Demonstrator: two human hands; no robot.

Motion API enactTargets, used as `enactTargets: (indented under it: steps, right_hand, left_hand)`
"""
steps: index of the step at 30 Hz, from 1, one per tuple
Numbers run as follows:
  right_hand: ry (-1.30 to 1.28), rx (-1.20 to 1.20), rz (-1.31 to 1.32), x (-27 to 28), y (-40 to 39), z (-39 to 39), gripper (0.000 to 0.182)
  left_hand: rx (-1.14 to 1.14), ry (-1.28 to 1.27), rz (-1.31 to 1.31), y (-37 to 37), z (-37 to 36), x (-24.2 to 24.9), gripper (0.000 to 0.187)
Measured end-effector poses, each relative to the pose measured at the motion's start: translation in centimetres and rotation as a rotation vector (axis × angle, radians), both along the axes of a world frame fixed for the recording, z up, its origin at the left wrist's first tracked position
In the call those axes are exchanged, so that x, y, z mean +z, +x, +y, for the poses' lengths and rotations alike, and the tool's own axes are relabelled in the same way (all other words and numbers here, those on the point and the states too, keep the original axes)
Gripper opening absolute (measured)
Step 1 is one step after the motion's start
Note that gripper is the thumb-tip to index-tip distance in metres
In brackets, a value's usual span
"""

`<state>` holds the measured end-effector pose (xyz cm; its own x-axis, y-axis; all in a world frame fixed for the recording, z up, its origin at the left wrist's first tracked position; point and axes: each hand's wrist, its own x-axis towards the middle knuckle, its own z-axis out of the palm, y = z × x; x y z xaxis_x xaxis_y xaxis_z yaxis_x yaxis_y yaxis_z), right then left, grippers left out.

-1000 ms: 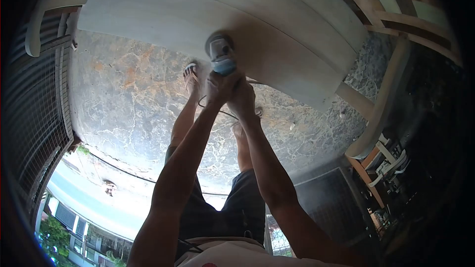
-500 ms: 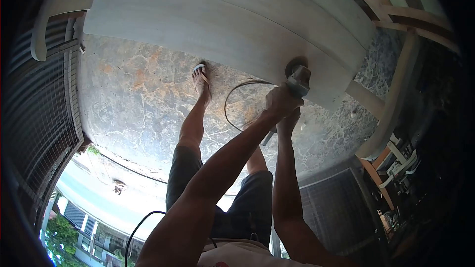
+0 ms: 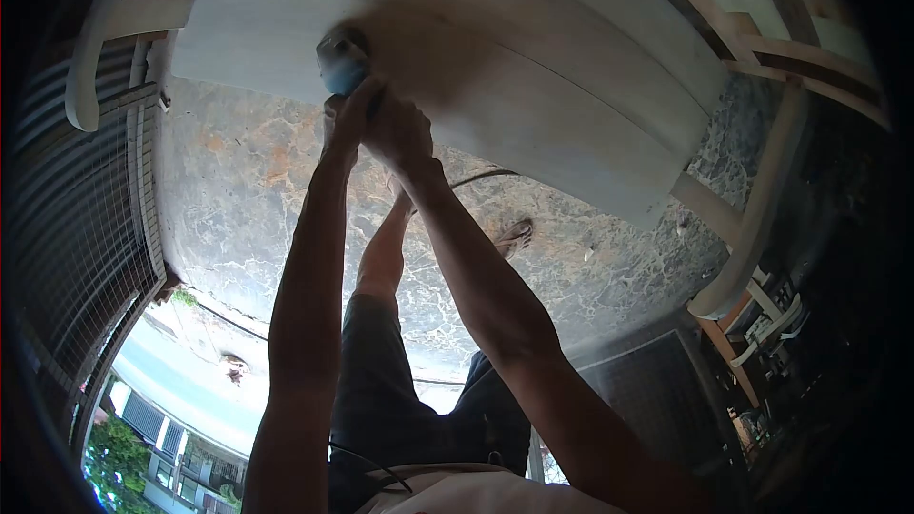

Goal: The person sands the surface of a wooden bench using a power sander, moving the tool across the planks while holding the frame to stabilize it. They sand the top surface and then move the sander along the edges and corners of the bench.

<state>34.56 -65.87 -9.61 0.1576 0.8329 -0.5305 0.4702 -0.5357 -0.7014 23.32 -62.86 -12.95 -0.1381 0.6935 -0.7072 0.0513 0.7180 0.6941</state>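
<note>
An angle grinder point(image 3: 343, 65) with a blurred disc rests against the near part of a large pale wooden panel point(image 3: 571, 124), left of its middle. My left hand point(image 3: 347, 120) is closed around the grinder just below its head. Beside it on the right, my right hand point(image 3: 400, 133) is also closed on the tool, its fingers wrapped round and partly hidden. The grinder's body is mostly covered by both hands. A brownish smear of dust or shadow point(image 3: 419, 38) spreads over the panel right of the disc.
A dark cable point(image 3: 486, 174) loops behind my right forearm. My bare feet stand on the cracked stone-like floor point(image 3: 248, 181). Curved pale wooden parts point(image 3: 84, 86) flank the panel, and a wire-mesh fence point(image 3: 105, 181) runs along the left. Wooden pieces point(image 3: 752, 333) lie at right.
The grinder has swept from the panel's right side to the left, carried by both hands. My arms swung left with it, and the brownish patch on the panel is larger.
</note>
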Motion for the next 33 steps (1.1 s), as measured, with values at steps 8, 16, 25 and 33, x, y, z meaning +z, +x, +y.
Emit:
enactTargets:
  steps: [8,16,25,33]
  right_hand:
    - [-0.143,-0.062,-0.098,1.6,9.4,-8.5,0.063]
    - [-0.106,-0.195,-0.187,-0.9,18.1,-18.5,0.057]
    - [-0.013,-0.384,-0.141,-2.2,14.4,-18.9,0.065]
    - [-0.066,-0.060,0.005,1.0,-1.5,1.4,0.063]
  left_hand:
    - [-0.206,0.005,0.081,10.6,-8.0,0.2,0.053]
    - [-0.366,0.004,0.016,20.7,-14.8,2.0,0.054]
    - [-0.555,-0.006,0.129,19.4,-12.9,3.0,0.058]
    - [-0.136,0.023,0.065,-0.4,2.2,1.2,0.057]
